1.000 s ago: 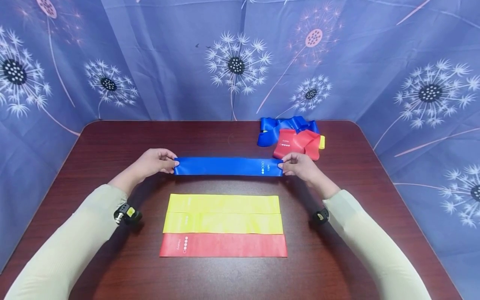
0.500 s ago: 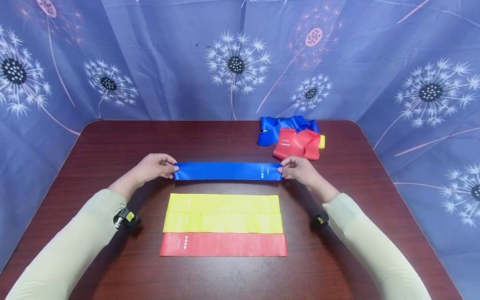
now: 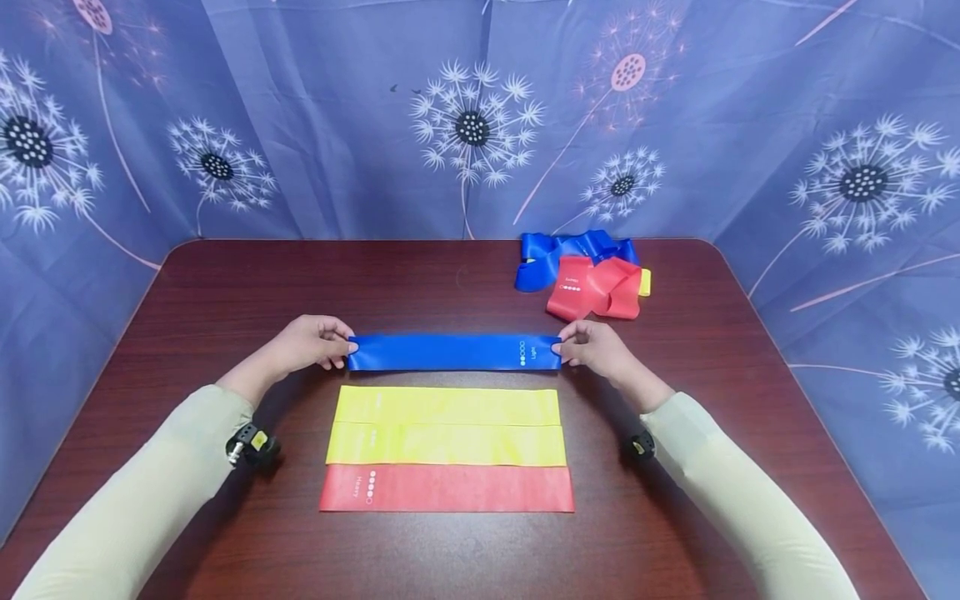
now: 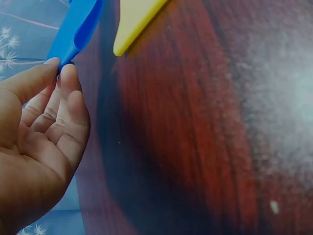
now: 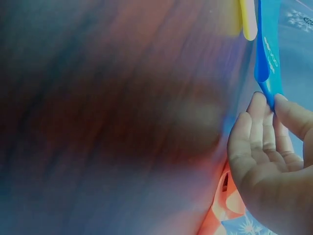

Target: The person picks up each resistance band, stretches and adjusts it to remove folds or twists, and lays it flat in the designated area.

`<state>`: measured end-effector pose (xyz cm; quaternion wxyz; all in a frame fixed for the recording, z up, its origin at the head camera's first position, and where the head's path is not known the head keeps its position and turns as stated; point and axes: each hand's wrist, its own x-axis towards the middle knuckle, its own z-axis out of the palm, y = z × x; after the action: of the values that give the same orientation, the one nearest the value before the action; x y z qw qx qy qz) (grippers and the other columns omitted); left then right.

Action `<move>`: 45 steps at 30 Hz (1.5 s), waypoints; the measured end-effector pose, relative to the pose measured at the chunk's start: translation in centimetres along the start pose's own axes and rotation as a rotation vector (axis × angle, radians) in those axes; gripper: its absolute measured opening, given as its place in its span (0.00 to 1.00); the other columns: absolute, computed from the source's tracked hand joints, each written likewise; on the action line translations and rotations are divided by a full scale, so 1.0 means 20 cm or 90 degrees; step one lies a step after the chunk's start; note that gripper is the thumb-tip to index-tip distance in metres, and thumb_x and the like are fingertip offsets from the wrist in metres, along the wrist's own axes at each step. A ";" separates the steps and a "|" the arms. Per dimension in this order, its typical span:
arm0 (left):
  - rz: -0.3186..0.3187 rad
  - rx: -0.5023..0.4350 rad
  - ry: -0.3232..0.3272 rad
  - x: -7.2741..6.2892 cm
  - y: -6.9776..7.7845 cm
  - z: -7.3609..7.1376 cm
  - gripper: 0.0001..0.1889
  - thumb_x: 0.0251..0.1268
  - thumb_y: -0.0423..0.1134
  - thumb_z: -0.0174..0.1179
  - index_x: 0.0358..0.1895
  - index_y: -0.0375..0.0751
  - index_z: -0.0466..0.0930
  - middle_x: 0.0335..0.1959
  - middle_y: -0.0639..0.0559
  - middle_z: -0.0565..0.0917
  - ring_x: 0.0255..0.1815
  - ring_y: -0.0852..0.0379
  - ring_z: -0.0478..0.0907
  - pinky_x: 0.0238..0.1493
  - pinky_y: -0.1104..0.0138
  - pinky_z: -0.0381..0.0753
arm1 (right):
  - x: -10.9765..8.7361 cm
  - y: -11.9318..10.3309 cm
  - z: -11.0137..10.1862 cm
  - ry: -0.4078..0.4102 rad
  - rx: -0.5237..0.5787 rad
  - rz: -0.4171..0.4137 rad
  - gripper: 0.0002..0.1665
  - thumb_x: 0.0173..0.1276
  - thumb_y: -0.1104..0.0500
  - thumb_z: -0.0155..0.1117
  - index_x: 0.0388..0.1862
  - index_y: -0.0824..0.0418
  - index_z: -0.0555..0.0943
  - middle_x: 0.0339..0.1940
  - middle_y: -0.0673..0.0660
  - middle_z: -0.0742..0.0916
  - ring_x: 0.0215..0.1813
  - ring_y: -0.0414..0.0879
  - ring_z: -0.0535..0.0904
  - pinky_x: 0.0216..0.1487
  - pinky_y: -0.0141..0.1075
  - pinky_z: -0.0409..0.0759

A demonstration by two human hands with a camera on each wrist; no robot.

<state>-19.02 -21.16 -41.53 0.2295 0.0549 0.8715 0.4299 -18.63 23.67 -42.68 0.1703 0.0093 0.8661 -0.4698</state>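
Note:
A blue resistance band [image 3: 442, 352], printed "Light" near its right end, is stretched flat between two hands. My left hand [image 3: 313, 343] pinches its left end between thumb and fingers, and my right hand [image 3: 596, 348] pinches the other end. In the left wrist view the band [image 4: 80, 29] shows as a flattened loop at the fingertips. The right wrist view shows the same fold in the blue band [image 5: 266, 58]. Just nearer to me lie two overlapping yellow bands [image 3: 450, 406], with a red band [image 3: 465, 488] marked "Heavy" along their near edge.
At the back right of the brown table [image 3: 247, 283] lies a loose heap: a crumpled blue band [image 3: 538, 271], a red band [image 3: 592, 287] on top and a bit of yellow band [image 3: 645, 282]. A dandelion-patterned blue cloth [image 3: 337, 125] hangs behind and along both sides.
Both hands have brought the blue band toward me, closer to the far edge of the yellow bands. The laid-out bands and the heap have stayed in place.

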 end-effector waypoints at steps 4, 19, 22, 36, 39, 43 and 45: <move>0.003 0.016 -0.006 -0.01 0.00 0.01 0.16 0.71 0.38 0.63 0.53 0.27 0.79 0.32 0.48 0.86 0.29 0.60 0.80 0.32 0.68 0.81 | 0.00 0.00 0.01 -0.002 -0.024 0.011 0.16 0.71 0.62 0.67 0.51 0.71 0.77 0.36 0.57 0.86 0.35 0.44 0.82 0.41 0.30 0.83; -0.002 0.039 0.010 0.02 -0.03 0.05 0.15 0.70 0.37 0.64 0.51 0.28 0.80 0.30 0.49 0.84 0.26 0.58 0.78 0.26 0.67 0.77 | 0.02 0.01 0.02 -0.002 -0.094 0.027 0.14 0.72 0.60 0.67 0.48 0.68 0.78 0.35 0.60 0.86 0.35 0.46 0.80 0.40 0.33 0.83; 0.000 0.037 0.010 0.03 -0.04 0.06 0.14 0.69 0.36 0.64 0.50 0.27 0.81 0.30 0.49 0.84 0.25 0.59 0.77 0.25 0.67 0.76 | 0.02 0.01 0.02 -0.005 -0.100 0.025 0.13 0.71 0.60 0.67 0.47 0.68 0.78 0.34 0.58 0.85 0.34 0.46 0.79 0.39 0.32 0.81; -0.002 0.050 0.003 0.02 -0.05 0.07 0.14 0.69 0.36 0.64 0.49 0.28 0.81 0.30 0.49 0.84 0.26 0.59 0.78 0.25 0.67 0.77 | 0.02 0.01 0.03 -0.017 -0.113 0.035 0.12 0.70 0.61 0.69 0.46 0.67 0.79 0.30 0.55 0.82 0.33 0.47 0.77 0.36 0.33 0.77; -0.002 0.055 0.003 0.01 -0.05 0.07 0.14 0.68 0.37 0.65 0.49 0.28 0.81 0.30 0.49 0.84 0.26 0.59 0.77 0.26 0.67 0.77 | 0.02 0.00 0.03 -0.017 -0.115 0.034 0.12 0.70 0.61 0.68 0.46 0.67 0.79 0.30 0.55 0.82 0.32 0.47 0.76 0.36 0.33 0.77; -0.004 0.058 0.003 0.01 -0.05 0.07 0.14 0.68 0.36 0.65 0.48 0.28 0.81 0.30 0.49 0.83 0.26 0.58 0.77 0.26 0.67 0.77 | 0.00 0.00 0.03 -0.018 -0.116 0.029 0.11 0.70 0.62 0.68 0.46 0.67 0.79 0.30 0.55 0.81 0.32 0.47 0.76 0.36 0.33 0.76; -0.003 0.058 0.004 0.01 -0.05 0.07 0.13 0.68 0.36 0.65 0.48 0.28 0.81 0.30 0.49 0.83 0.26 0.58 0.77 0.26 0.67 0.78 | 0.00 -0.01 0.04 -0.020 -0.115 0.028 0.12 0.70 0.61 0.68 0.46 0.68 0.79 0.30 0.55 0.81 0.32 0.47 0.76 0.36 0.33 0.76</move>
<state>-18.41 -20.77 -43.07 0.2251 0.0621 0.8909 0.3895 -18.39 23.03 -42.93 0.1941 0.0060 0.9018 -0.3862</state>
